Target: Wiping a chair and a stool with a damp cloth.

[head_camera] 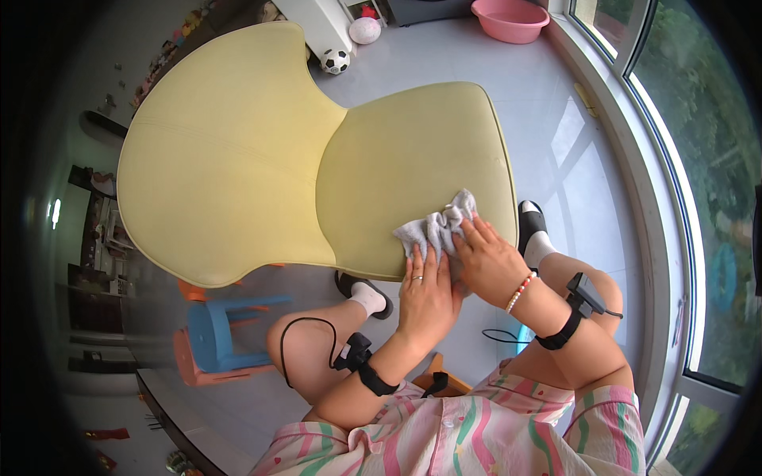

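Observation:
A yellow-green upholstered chair stands before me, its seat (411,160) at the right and its wide backrest (226,149) at the left. A crumpled grey cloth (437,229) lies on the seat near its front corner closest to me. My left hand (428,291) presses the lower part of the cloth with its fingertips, a ring on one finger. Beside it, my right hand (491,253) rests its fingers on the right part of the cloth. How firmly the fingers grip the cloth is hard to tell.
Blue and pink plastic stools (205,336) stand at the lower left. Along the right runs a window frame (655,178). A pink basin (512,21), a soccer ball (334,61) and a pale round ball (365,30) sit on the floor beyond the chair.

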The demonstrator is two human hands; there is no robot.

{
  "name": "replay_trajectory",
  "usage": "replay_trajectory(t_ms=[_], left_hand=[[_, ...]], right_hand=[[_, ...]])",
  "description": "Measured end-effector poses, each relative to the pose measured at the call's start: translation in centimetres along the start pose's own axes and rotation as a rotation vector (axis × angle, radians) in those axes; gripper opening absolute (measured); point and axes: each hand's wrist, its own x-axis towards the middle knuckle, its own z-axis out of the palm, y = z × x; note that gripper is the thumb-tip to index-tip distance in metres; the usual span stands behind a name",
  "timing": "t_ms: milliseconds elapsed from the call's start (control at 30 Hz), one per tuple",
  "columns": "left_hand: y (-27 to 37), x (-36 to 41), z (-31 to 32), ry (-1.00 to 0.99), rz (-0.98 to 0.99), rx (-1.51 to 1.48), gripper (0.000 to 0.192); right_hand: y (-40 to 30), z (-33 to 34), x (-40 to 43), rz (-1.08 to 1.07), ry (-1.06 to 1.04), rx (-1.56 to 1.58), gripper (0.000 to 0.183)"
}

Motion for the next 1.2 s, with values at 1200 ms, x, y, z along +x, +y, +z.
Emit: replay_trajectory(t_ms=[1200], left_hand=[[-8.7, 4.2, -9.7, 0.081, 0.139, 0.129, 0.018]], right_hand=[[-2.7, -1.3, 7.9, 0.158, 0.323, 0.342, 0.011]])
